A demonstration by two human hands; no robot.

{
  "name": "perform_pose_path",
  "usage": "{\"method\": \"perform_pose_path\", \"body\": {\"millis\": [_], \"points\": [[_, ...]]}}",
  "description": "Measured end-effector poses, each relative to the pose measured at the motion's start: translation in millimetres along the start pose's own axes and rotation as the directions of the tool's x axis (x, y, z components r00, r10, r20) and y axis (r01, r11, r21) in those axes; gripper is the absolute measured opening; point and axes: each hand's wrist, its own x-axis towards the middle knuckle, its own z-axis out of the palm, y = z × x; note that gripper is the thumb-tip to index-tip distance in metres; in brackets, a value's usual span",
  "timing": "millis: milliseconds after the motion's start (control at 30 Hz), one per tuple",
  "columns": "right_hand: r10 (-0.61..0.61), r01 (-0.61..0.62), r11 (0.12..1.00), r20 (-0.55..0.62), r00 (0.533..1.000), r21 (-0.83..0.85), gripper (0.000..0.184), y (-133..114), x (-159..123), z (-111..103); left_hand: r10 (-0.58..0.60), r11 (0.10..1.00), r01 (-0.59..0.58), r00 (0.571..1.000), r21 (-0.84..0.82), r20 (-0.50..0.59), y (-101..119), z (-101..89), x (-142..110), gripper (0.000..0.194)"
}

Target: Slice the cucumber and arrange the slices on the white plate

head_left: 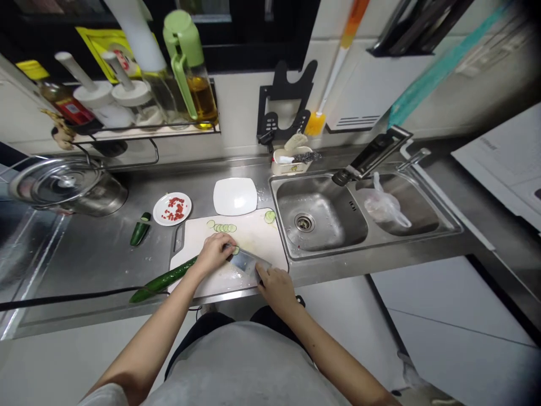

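A white cutting board lies on the steel counter in front of me. My left hand is closed over the end of a long green cucumber that reaches off the board to the left. My right hand grips the handle of a wide-bladed knife, whose blade rests on the board against the cucumber's cut end. Several thin cucumber slices lie in a row at the board's far edge, and one more slice sits at its far right corner.
A cucumber end piece lies left of the board. Behind the board are a small plate of red chopped bits and a bare white square plate. A double sink holds a plastic bag. A lidded pot stands far left, oil bottles on a shelf.
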Motion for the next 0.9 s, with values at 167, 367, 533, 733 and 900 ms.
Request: {"method": "perform_pose_path", "body": {"millis": [167,367,533,733,900], "points": [[0.035,-0.035,0.999,0.001,0.999,-0.016,0.047,4.5,-3.3,6.4,-0.244,0.97,0.244,0.97,-0.002,-0.01,0.2,4.0,20.8,0.015],[0.087,-0.087,0.996,0.001,0.996,-0.006,0.047,8.4,-4.8,9.2,-0.252,0.96,0.254,0.967,0.119,-0.033,-3.2,10.2,50.4,0.016],[0.119,-0.118,0.993,-0.017,0.993,0.025,0.046,11.7,-7.6,9.1,-0.212,0.945,0.233,0.971,0.229,-0.112,-11.3,16.5,61.0,0.017],[0.222,-0.226,0.96,0.04,0.974,0.167,0.036,6.8,-7.6,3.9,-0.201,0.971,0.231,0.93,0.066,-0.308,-24.7,2.9,36.0,0.02],[0.171,-0.197,0.944,0.117,0.978,0.264,0.035,-14.5,3.5,-2.1,-0.074,0.991,0.11,0.917,0.069,-0.393,-38.1,-10.0,-22.1,0.024]]}}
